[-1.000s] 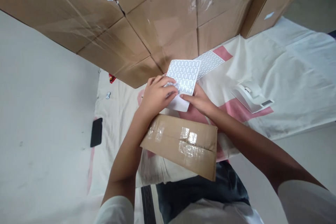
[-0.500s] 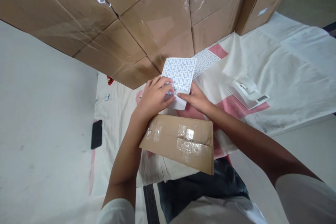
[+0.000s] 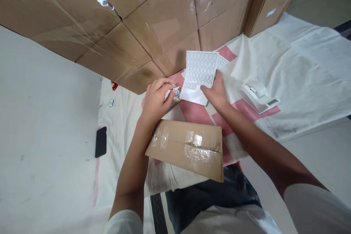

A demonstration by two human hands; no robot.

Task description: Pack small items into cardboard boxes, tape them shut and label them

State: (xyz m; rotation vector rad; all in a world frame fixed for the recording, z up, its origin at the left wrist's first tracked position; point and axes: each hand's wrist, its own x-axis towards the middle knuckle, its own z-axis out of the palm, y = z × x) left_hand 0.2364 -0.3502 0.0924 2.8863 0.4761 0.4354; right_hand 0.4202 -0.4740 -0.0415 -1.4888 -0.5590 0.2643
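Head view. My right hand [image 3: 218, 91], just right of centre, has its grip pinching a label sheet [image 3: 201, 67], thumb on the near face, fingers behind. The sheet is tilted up at mid-frame: rows of outlined labels above, a bare white strip along the bottom, lowest row incomplete at its right end. My left hand [image 3: 157, 98], left of centre: fingers curled, thumb drawn in toward them, a small white piece [image 3: 176, 89] at the tips; cannot tell whether that grip pinches it. Printed sheet number 2 [image 3: 223, 60] lies partly behind the first, on the cloth-covered bench [image 3: 301, 76]. Taped carton [image 3: 178, 148] lower centre, beside my left forearm. White curved device [image 3: 257, 97] right of centre. Black slab [image 3: 101, 142] at left. Stacked cartons [image 3: 161, 22] fill the top.
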